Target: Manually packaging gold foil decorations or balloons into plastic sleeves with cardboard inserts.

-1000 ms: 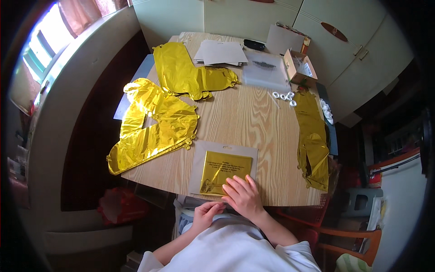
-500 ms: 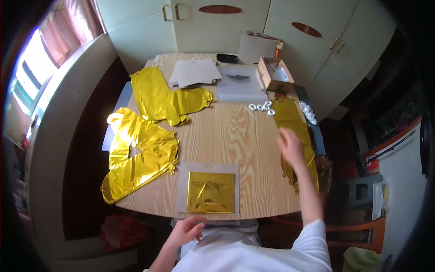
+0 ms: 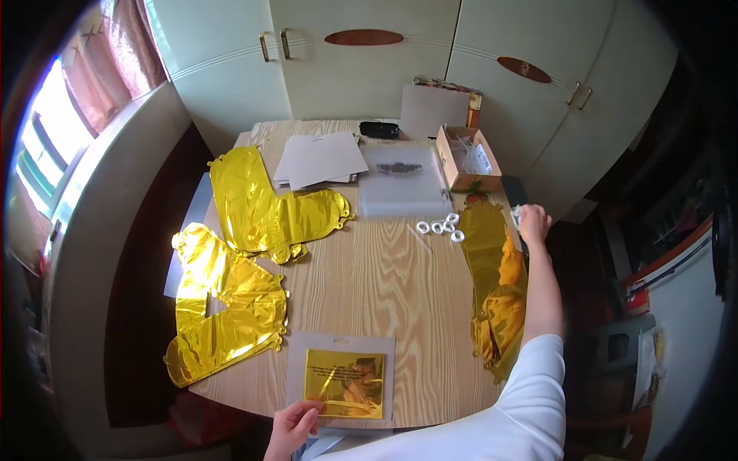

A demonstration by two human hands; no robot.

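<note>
In front of me a folded gold foil balloon [image 3: 344,384] lies on a grey card [image 3: 296,376] with a hang hole. My left hand [image 3: 294,428] is at the card's lower left corner, fingers curled and pressed together; what they pinch, if anything, is hidden. At the table's right edge my right hand [image 3: 536,225] closes on a crumpled white bundle [image 3: 516,215], mostly covered by the fingers. Beside that forearm lies a long gold foil balloon [image 3: 488,261], flat and wrinkled. Several white ribbon rolls [image 3: 437,228] and a thin white stick [image 3: 420,238] sit left of it.
Two flat gold foil balloons [image 3: 246,207] spread over the table's left side. Grey cards [image 3: 327,157], a clear plastic sheet [image 3: 384,196], a black case [image 3: 379,130] and an open box [image 3: 473,180] with plastic bits stand at the back. Pale cabinets [image 3: 354,77] rise behind.
My right arm has reached farther, from above the right-hand balloon to the white bundle, and the fingers have closed on it. My left hand has moved up to the card's corner. The view has shifted.
</note>
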